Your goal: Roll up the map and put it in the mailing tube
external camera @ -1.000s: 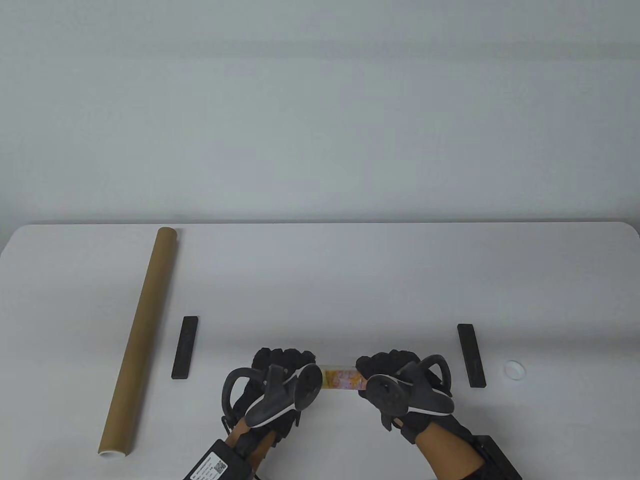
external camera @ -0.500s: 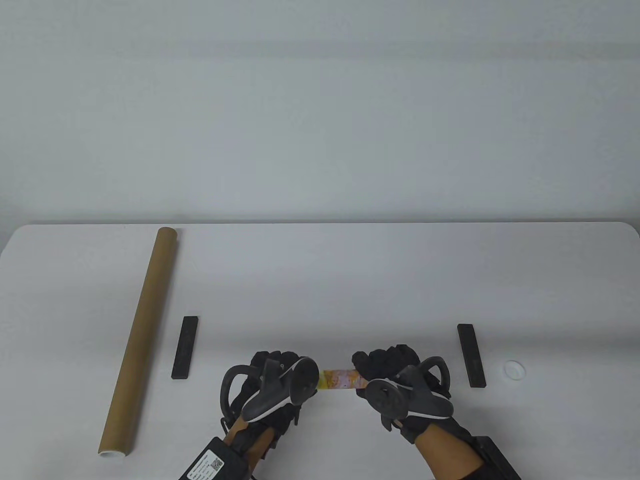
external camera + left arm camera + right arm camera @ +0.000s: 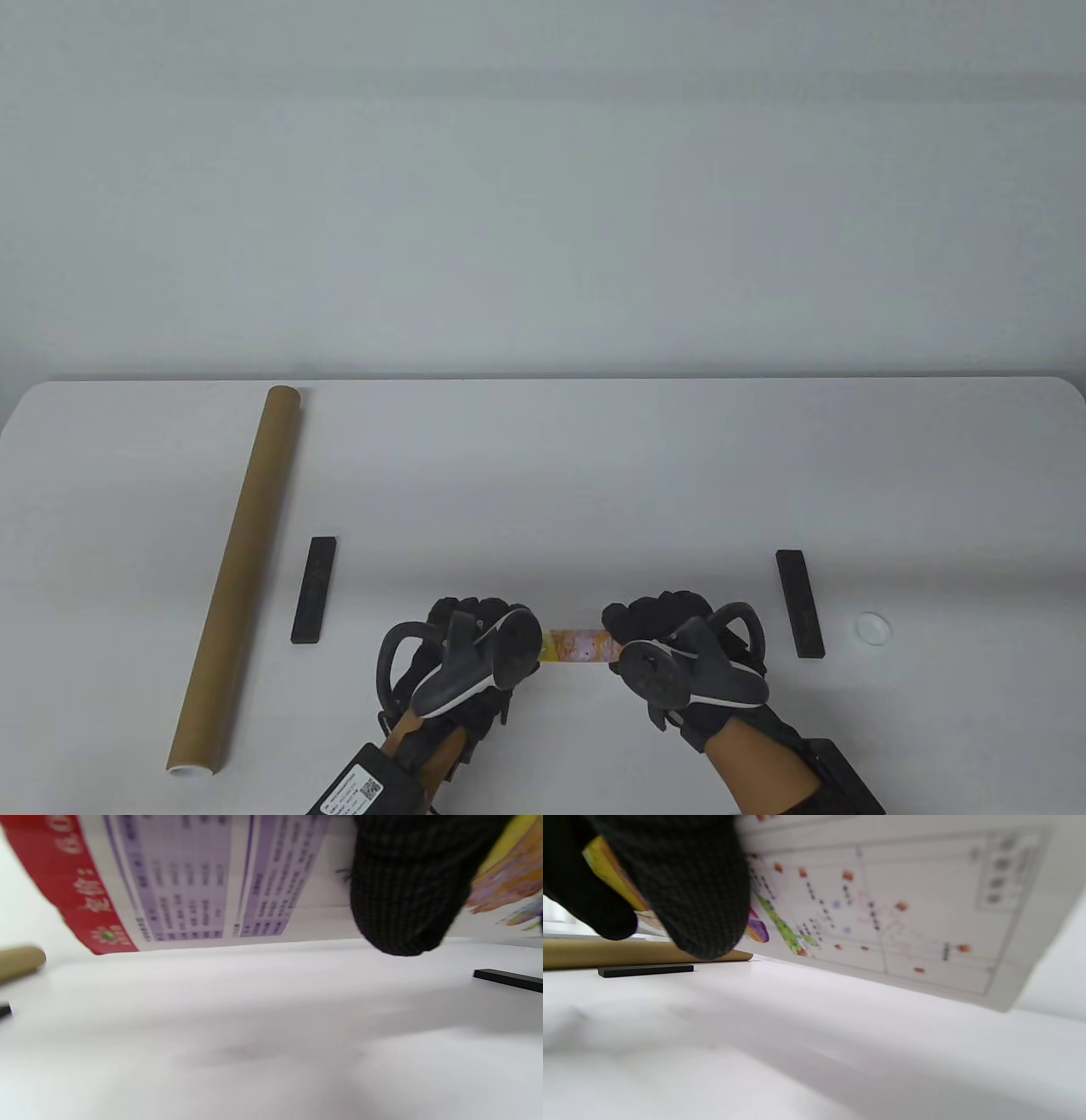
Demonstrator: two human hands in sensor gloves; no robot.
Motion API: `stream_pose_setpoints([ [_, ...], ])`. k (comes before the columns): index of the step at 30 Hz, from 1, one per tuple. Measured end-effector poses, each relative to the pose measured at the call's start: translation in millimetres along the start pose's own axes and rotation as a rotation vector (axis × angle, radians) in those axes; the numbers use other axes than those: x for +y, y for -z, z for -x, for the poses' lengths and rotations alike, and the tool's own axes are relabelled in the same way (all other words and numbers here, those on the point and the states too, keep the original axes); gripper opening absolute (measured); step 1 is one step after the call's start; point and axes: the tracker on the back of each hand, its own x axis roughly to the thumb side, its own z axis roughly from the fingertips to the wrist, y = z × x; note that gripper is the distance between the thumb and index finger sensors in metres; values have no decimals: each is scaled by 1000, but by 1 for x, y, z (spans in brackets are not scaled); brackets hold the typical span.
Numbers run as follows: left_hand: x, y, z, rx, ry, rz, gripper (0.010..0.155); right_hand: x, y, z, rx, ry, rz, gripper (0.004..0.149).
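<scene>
Tabletop (image 3: 594, 475) inventory as we count it: one rolled map (image 3: 577, 646), one brown mailing tube (image 3: 237, 569), two black bars (image 3: 313, 590) (image 3: 800, 604), one white cap (image 3: 872, 627); the map lies crosswise near the front edge, between our hands; our left hand (image 3: 462, 658) grips its left part and our right hand (image 3: 679, 649) its right part, fingers curled over the paper; only a short colourful stretch shows between them; the tube lies well apart at far left.
</scene>
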Motion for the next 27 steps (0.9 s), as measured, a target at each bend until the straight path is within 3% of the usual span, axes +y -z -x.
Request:
stream_pose_setpoints([
  [3,5,-4,-4,1,75,-103,56,2,1,6,21,97,-17,57],
  [6,6,-5,-5,-15,93,-141,54,3,1,8,24,125,-24,57],
  [14,3,1,0,-3,8,-21,47,1,-1,2,-1,24,13,61],
  [21,-5,9,9,15,-153,157,46,-5,-3,-7,-33,-119,73,61],
  [27,-5,6,7,11,-111,102,49,-4,-2,-6,-30,-83,41,58],
])
